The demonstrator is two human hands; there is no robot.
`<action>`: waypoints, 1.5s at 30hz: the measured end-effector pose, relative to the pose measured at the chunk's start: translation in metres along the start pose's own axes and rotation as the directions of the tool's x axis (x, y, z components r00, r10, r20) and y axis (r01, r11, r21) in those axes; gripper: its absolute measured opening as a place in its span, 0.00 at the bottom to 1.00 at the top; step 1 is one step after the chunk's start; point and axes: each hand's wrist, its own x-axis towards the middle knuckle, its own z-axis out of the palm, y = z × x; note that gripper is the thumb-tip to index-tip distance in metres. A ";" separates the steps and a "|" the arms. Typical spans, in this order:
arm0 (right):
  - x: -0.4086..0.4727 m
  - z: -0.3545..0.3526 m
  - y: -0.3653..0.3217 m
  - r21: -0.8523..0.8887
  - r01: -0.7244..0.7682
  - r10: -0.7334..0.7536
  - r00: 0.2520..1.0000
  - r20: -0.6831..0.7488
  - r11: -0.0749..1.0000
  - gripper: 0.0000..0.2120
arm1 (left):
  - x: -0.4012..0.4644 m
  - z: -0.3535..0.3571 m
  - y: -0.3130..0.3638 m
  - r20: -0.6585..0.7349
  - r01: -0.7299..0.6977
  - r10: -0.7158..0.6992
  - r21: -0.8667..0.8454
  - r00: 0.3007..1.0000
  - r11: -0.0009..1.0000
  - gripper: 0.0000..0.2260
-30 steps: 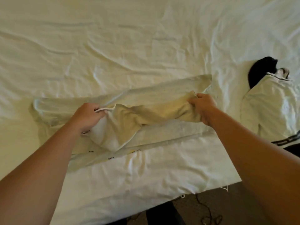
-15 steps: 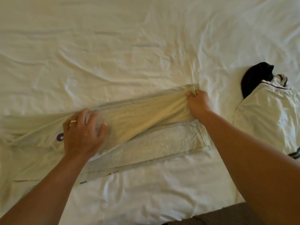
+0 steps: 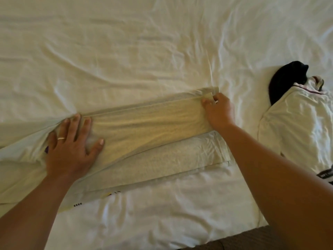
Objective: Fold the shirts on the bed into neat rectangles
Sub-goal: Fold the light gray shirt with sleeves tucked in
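Reaching across the near edge of the bed (image 3: 162, 219), both my forearms run up to a pale yellow shirt (image 3: 144, 127) that lies as a long band parallel to that edge, on the wrinkled white sheet. Its near layer shows a paler folded strip, and small dark printed marks peek out at the lower hem toward the near-left corner. My left hand (image 3: 70, 150) lies flat on the left part of the band, its grip released, fingers spread and straight, pressing the cloth down; a ring sits on one finger, and a bit of purple print shows just beside the palm. My right hand (image 3: 219, 112) is at the band's right end, fingers curled down on the folded-over top layer near its far corner; the grip looks pinched on the shirt's edge, with a ring showing there too. Toward the right edge of the bed, well apart from the band, lies a white shirt (image 3: 295, 123) with dark trim. A black garment (image 3: 284, 78) pokes out from under its far side, touching it.
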 end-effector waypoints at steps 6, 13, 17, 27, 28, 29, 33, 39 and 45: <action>-0.004 -0.013 0.001 0.246 -0.158 0.209 0.958 -0.196 0.956 0.04 | 0.002 0.006 0.002 -0.045 -0.006 0.006 0.005 0.999 1.000 0.35; -0.051 0.030 -0.011 -0.217 0.518 -0.553 0.819 -0.153 0.828 0.14 | 0.002 0.012 0.000 -0.093 -0.026 0.026 0.006 0.995 1.000 0.35; -0.060 0.059 -0.002 -0.523 0.576 -0.427 0.817 0.387 0.629 0.32 | 0.004 0.016 -0.001 -0.093 -0.025 0.027 0.024 0.995 0.999 0.35; -0.065 0.044 0.005 -0.667 0.351 -0.264 0.936 0.233 0.657 0.36 | 0.007 0.012 -0.005 -0.021 -0.053 0.054 0.041 0.998 0.998 0.36; -0.078 0.049 -0.004 -0.643 0.364 -0.295 0.930 0.218 0.674 0.35 | 0.005 0.009 -0.006 -0.025 -0.074 0.075 0.025 0.997 0.997 0.35; -0.095 0.058 -0.014 -0.600 0.411 -0.348 0.910 0.226 0.686 0.35 | 0.003 0.005 -0.010 -0.062 -0.112 0.112 0.003 0.992 0.994 0.35; -0.182 0.116 -0.056 -0.335 0.652 -0.578 0.758 0.301 0.680 0.30 | -0.019 -0.010 -0.045 -0.369 -0.256 0.247 0.025 0.896 0.966 0.21; -0.275 0.216 -0.098 -0.216 0.810 -0.771 0.586 0.250 0.546 0.06 | -0.045 -0.022 -0.140 -0.484 -0.307 0.329 0.126 0.811 0.943 0.06; -0.289 0.248 -0.108 -0.379 0.751 -0.722 0.645 0.250 0.540 0.05 | -0.031 -0.030 -0.194 -0.374 -0.432 0.510 0.276 0.774 0.858 0.08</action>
